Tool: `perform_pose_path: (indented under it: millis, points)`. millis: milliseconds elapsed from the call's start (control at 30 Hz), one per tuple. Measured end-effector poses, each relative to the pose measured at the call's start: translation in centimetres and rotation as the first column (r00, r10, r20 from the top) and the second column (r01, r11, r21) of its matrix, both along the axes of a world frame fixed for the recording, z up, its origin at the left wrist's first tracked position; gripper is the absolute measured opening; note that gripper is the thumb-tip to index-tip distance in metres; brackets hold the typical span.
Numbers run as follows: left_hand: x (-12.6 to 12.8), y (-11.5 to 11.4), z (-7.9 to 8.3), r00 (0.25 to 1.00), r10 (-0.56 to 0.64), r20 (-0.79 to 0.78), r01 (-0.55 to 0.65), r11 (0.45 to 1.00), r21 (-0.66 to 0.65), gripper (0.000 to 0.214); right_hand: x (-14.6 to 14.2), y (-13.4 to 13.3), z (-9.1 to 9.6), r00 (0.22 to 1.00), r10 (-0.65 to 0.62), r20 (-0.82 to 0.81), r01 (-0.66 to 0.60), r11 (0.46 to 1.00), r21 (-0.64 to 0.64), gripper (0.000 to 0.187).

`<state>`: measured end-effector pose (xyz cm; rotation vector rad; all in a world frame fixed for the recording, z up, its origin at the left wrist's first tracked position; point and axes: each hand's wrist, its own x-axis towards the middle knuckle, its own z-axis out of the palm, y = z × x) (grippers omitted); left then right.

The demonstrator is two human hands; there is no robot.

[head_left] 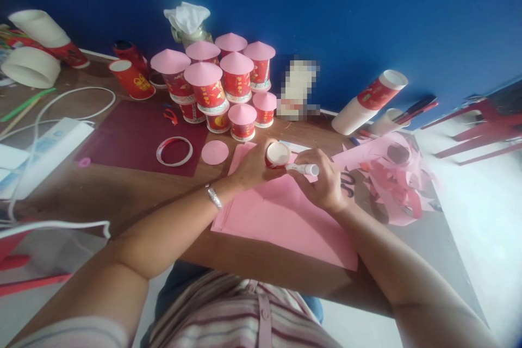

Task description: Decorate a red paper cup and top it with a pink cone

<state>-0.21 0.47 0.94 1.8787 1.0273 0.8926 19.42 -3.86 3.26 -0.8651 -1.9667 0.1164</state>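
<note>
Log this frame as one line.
left hand: holds small red cup | right hand: holds white stick at cup rim | under: pink paper sheet

pink paper sheet, red cup, blue wall

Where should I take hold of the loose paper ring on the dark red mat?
Probably from straight above: the ring lies flat and open on the mat, clear of the pink circle. Pinch its near wall, one finger inside, one outside. The left hand holds a cup, the right hand a white stick.
</note>
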Motion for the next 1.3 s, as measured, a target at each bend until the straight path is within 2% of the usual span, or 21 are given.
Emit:
perform_pose_path:
  millis: [67, 133, 267, 400, 500, 700, 967, 1300]
  points:
    - [0.1, 0.0, 0.1, 1.0, 0.016, -0.01, -0.016, 1.0, -0.001, 0.047, 0.1, 0.0, -0.1, 0.997, -0.004, -0.073, -0.001, 0.998, -0.059, 0.019]
    - [0.1, -0.1, 0.1, 0.999, 0.043, -0.027, -0.044, 0.999, -0.005, 0.049, 0.3, 0.2, -0.3, 0.98, -0.005, -0.199, -0.032, 0.982, -0.186, 0.015]
    - [0.2, -0.2, 0.0, 0.997, 0.072, -0.02, -0.072, 0.997, -0.028, 0.054, 0.7, 1.1, -0.7, 0.865, -0.07, -0.498, -0.189, 0.873, -0.45, 0.022]
    - [0.1, -0.2, -0.1, 0.998, 0.049, 0.047, -0.048, 0.999, -0.004, 0.055, 1.3, 2.3, -0.9, 0.808, -0.189, -0.558, -0.174, 0.828, -0.533, 0.031]
    - [0.0, -0.2, -0.1, 0.997, 0.045, 0.062, -0.045, 0.999, -0.001, 0.055, 1.7, 2.9, -1.4, 0.78, -0.233, -0.58, -0.178, 0.807, -0.563, 0.032]
    - [0.1, -0.3, -0.1, 0.996, 0.021, 0.084, -0.019, 1.0, -0.022, 0.05, 1.4, 2.9, -2.0, 0.73, -0.218, -0.648, -0.284, 0.766, -0.577, 0.037]
    - [0.2, -0.3, 0.0, 0.997, 0.066, 0.041, -0.065, 0.997, -0.032, 0.059, 0.5, 2.3, -1.8, 0.727, -0.17, -0.666, -0.336, 0.758, -0.56, 0.037]
    - [0.4, -0.4, 0.2, 0.994, 0.099, 0.038, -0.096, 0.994, -0.061, 0.055, 0.1, 1.6, -1.1, 0.758, -0.163, -0.631, -0.299, 0.773, -0.559, 0.037]
